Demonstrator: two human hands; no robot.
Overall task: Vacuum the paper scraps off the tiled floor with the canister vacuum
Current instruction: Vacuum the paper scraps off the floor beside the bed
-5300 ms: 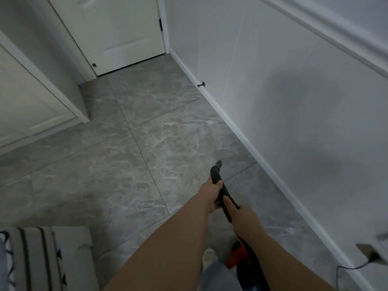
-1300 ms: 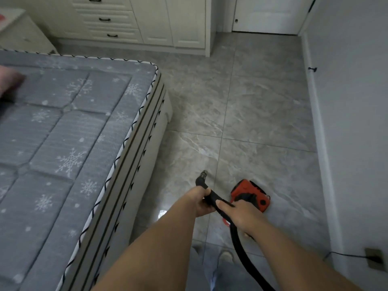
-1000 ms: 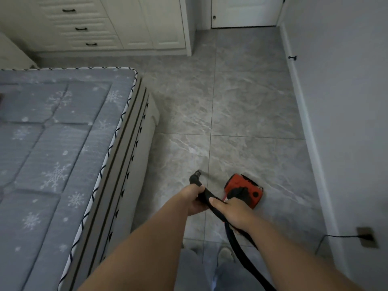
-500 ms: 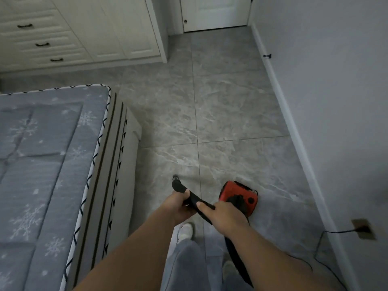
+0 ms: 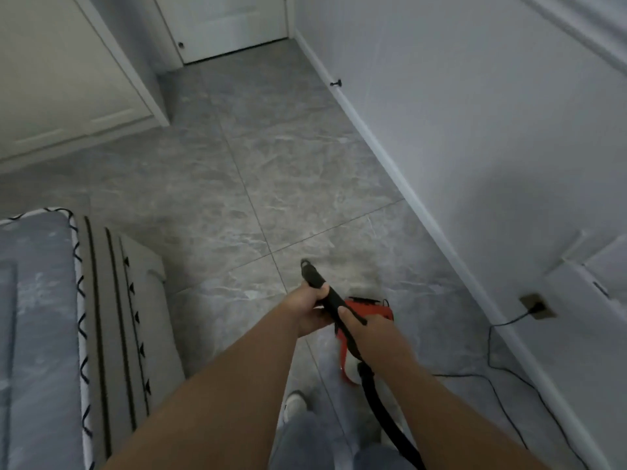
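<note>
Hands grip the black hose [image 5: 330, 296] of the canister vacuum [image 5: 368, 312]: left hand [image 5: 310, 308] curled round it near the nozzle end, right hand [image 5: 368, 330] curled round it just behind. Red canister sits on the tiled floor [image 5: 271, 171] directly beneath the right hand. Compared with half a second earlier, the bed [image 5: 37, 334] occupies less of the left side, and the wall [image 5: 475, 113] fills more of the right. Power cord [image 5: 492, 340] runs to a wall socket [image 5: 537, 303].

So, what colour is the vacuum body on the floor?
Red-orange, with black parts. The vacuum shows in the head view, partly hidden behind the right hand.
</note>
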